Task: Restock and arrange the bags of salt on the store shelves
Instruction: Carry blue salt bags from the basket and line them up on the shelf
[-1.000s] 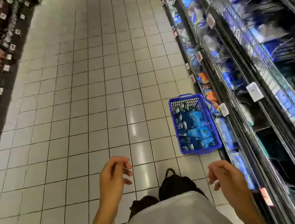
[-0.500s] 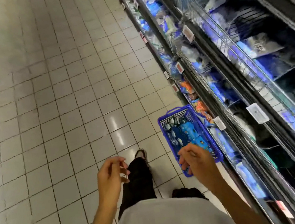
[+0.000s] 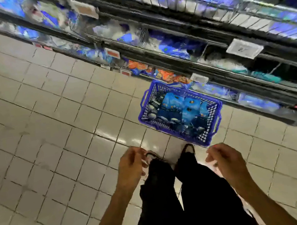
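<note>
A blue plastic basket [image 3: 210, 132] stands on the tiled floor against the bottom shelf, holding several blue salt bags [image 3: 182, 108]. The dark wire shelves [image 3: 200, 36] run across the top of the view, stocked with blue and white bags. My left hand [image 3: 131, 165] hangs in front of me with loosely curled fingers and holds nothing. My right hand [image 3: 224, 159] hangs the same way, just below the basket's near corner and apart from it. The picture is blurred by motion.
Orange packets [image 3: 165, 74] lie on the lowest shelf behind the basket. Price tags [image 3: 244, 48] hang on the shelf edges. My dark trouser legs and shoes [image 3: 187, 149] stand directly before the basket. Beige floor tiles [image 3: 53, 133] stretch to the left.
The view has swung right to face the shelves, so the basket now lies straight ahead. My right hand has dropped back from over the basket. Both hands stay empty.
</note>
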